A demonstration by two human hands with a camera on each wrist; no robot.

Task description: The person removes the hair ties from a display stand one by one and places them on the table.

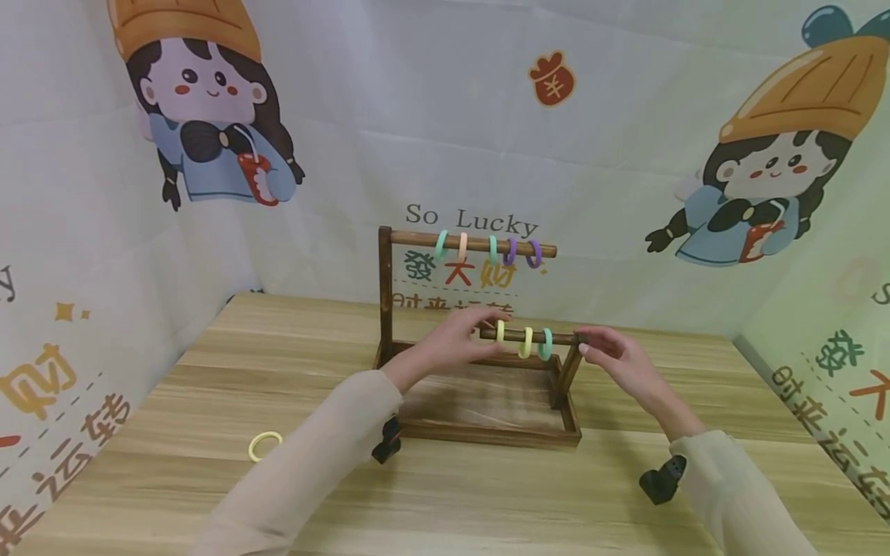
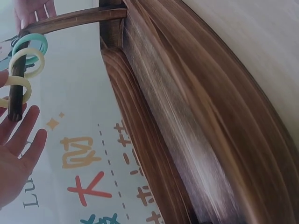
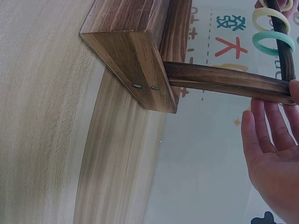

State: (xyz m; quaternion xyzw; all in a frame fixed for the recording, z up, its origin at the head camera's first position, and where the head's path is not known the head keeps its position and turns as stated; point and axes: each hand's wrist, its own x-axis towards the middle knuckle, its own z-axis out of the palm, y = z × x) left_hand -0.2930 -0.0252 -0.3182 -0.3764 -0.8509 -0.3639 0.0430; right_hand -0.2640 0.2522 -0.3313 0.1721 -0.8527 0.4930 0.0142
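Note:
A dark wooden stand (image 1: 480,439) with a tray base carries a tall rod and a lower rod. My left hand (image 1: 455,340) pinches a yellow ring (image 1: 500,332) at the free end of the lower rod (image 2: 17,93). Farther along that rod hang a second yellow ring (image 1: 526,343) and a teal ring (image 1: 545,344). At the rod's other end, my right hand (image 1: 629,371) grips the top of the short post (image 3: 224,79) between thumb and fingers. On the upper rod (image 1: 410,238) hang several teal, pink and purple rings.
A loose yellow ring (image 1: 265,446) lies on the wood-grain table (image 1: 459,502), left of the stand and close to my left sleeve (image 1: 313,448). Behind the table hangs a printed cloth (image 1: 389,116) with cartoon figures.

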